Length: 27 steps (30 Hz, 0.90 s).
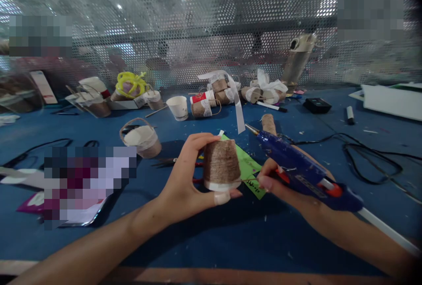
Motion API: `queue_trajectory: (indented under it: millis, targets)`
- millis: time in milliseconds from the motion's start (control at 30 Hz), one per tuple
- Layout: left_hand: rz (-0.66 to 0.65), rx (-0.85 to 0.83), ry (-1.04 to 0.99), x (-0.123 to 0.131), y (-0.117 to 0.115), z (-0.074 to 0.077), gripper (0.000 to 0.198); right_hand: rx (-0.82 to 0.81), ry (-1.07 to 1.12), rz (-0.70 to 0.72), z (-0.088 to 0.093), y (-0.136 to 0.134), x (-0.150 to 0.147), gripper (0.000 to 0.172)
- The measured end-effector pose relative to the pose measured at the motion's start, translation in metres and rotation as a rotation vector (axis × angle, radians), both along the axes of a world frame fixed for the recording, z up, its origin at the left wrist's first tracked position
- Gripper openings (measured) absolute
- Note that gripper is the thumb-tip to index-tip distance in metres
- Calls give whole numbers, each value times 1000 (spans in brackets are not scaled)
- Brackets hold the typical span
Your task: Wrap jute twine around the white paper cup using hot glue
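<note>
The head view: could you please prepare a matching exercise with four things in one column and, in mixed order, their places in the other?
Things:
1. twine-wrapped cup
2. glue gun
3. green paper
4. tall bottle

Places:
A. lying on the blue table, partly hidden behind the cup
B. at the back right, near the mesh screen
C. in the left hand
D. at the right hand

Pairs: 1-C, 2-D, 3-A, 4-B

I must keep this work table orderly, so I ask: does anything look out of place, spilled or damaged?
The small brown cup with white lace and looped handle seems tipped onto its side, odd because the white paper cup beside it stands upright. No spill or damage stands out.
</note>
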<state>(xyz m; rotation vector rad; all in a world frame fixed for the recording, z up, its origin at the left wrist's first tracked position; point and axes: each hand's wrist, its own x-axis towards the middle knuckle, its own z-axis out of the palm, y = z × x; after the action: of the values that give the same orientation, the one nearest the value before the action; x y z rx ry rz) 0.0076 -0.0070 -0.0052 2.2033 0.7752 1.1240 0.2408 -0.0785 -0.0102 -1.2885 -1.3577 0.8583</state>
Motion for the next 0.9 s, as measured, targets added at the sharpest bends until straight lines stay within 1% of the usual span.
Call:
queue_trajectory:
  millis: [67,167,433,600,767,900]
  targets:
    - [8,-10,-12,1,0,0,85,-1,11,-11,5,0,-3,15]
    - [14,17,-22,1,1,-2,87,-16,24,-22,8,0,-5,15]
    - [-51,40,-107,1,1,-6,90,-33,53,-65,8,1,-11,13]
    - [-80,41,-134,2,0,-6,92,-49,72,29,6,2,-6,15]
    - [-86,58,-132,2,1,-6,92,-37,88,62,4,3,-5,16]
    - [-80,93,-130,2,0,-6,93,-66,148,-19,1,1,-8,24]
